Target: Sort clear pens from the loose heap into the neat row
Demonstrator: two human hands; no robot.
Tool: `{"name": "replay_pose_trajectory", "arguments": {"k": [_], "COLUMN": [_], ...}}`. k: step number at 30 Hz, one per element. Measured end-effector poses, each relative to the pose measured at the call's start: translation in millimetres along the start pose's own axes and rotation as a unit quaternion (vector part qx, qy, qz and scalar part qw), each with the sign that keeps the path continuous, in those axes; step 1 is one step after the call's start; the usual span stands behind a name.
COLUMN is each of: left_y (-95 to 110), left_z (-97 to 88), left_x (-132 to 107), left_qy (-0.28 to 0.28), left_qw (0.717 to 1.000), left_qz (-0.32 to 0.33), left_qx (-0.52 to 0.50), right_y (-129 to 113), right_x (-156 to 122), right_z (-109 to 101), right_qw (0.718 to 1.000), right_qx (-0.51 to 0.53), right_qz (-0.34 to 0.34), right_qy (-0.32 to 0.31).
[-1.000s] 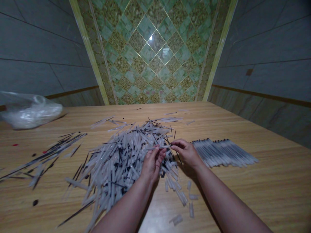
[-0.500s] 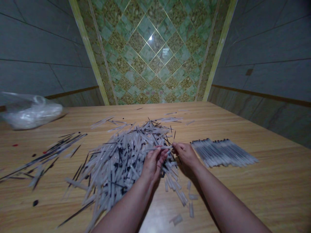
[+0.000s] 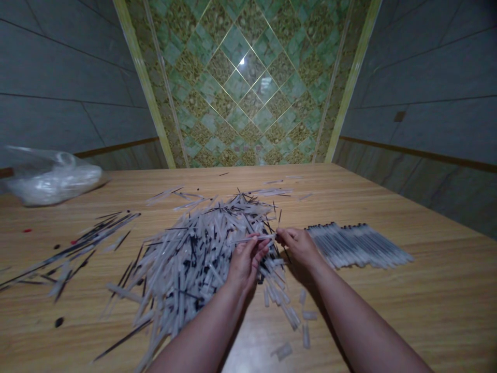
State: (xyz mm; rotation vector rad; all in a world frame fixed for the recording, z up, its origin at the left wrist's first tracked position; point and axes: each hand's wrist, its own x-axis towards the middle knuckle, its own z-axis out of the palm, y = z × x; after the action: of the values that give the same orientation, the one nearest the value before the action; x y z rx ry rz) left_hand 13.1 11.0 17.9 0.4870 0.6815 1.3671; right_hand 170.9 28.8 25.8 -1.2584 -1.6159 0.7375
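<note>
Item: clear pen barrel (image 3: 254, 238), held level just above the pile of barrels and refills (image 3: 194, 259) on the counter (image 3: 388, 300), left hand (image 3: 244, 261) fingers pinching its middle, right hand (image 3: 298, 246) fingers pinching its end; best kept straight and lightly gripped

A broad wooden table (image 3: 407, 321) fills the near ground, its pale grain running across. Grey tiled walls (image 3: 58, 77) close in left and right, each with a brown band low down. Far centre, a green diamond-patterned panel (image 3: 248, 119), framed by pale strips, catches a glint of light (image 3: 241, 61).
</note>
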Motion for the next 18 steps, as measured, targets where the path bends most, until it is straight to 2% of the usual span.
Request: {"name": "replay_pose_trajectory", "arguments": {"k": [6,12,16,18], "left_y": [1.5,1.1,1.5,2.1], "left_z": [0.2,-0.9,-0.1,1.2], "left_x": [0.1,-0.3,-0.4,-1.0], "left_qy": [0.000,-0.014,-0.007,-0.008], "left_qw": [1.000,1.000,1.000,1.000], "left_qz": [0.011,0.011,0.011,0.007], "left_qx": [0.003,0.014,0.015,0.016], "right_y": [3.9,8.6,6.3,6.1], "right_x": [0.0,0.8,0.2,0.3], "right_z": [-3.3,-1.4,-2.5,-2.6], "right_qw": [0.993,0.998,0.993,0.994], "right_qx": [0.115,0.054,0.112,0.105], "right_qz": [0.009,0.026,0.027,0.019], "right_qy": [-0.036,-0.024,-0.033,-0.026]}}
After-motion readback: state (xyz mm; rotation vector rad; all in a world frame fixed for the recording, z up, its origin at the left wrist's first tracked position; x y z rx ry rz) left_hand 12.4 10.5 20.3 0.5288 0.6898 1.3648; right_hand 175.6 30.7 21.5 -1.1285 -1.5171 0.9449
